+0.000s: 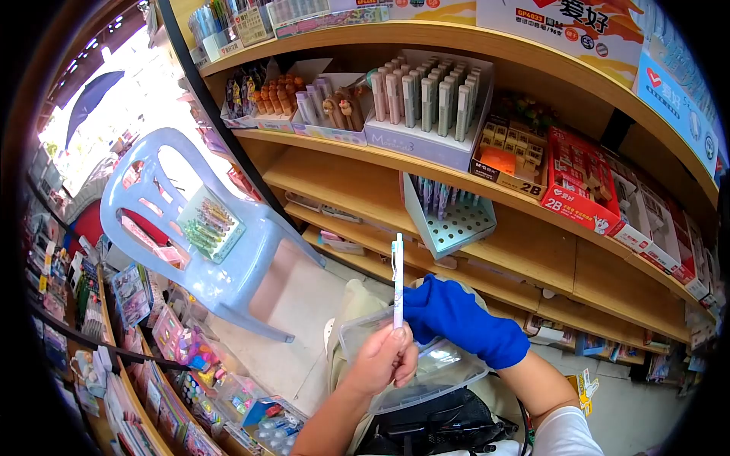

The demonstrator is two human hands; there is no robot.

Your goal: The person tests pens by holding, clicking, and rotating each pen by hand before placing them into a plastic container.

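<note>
My left hand (386,357) pinches the lower end of a slim white pen (398,277), which stands upright with its clip facing left. Just right of the pen is a blue cloth (464,315) that covers my right hand (437,308); its fingers are hidden in the cloth. Beneath both hands a clear plastic container (449,363) rests on the lap, over a black bag (437,425). Beyond the hands, a light green pen box (452,228) with round holes sits tilted on the shelf, with several pens at its back.
Wooden shelves (525,190) curve across the front, holding a box of grey and pink pens (426,140) and red boxes (582,178). A blue plastic chair (243,251) at the left carries a box of colourful pens (211,224). Stationery racks (144,380) stand at lower left.
</note>
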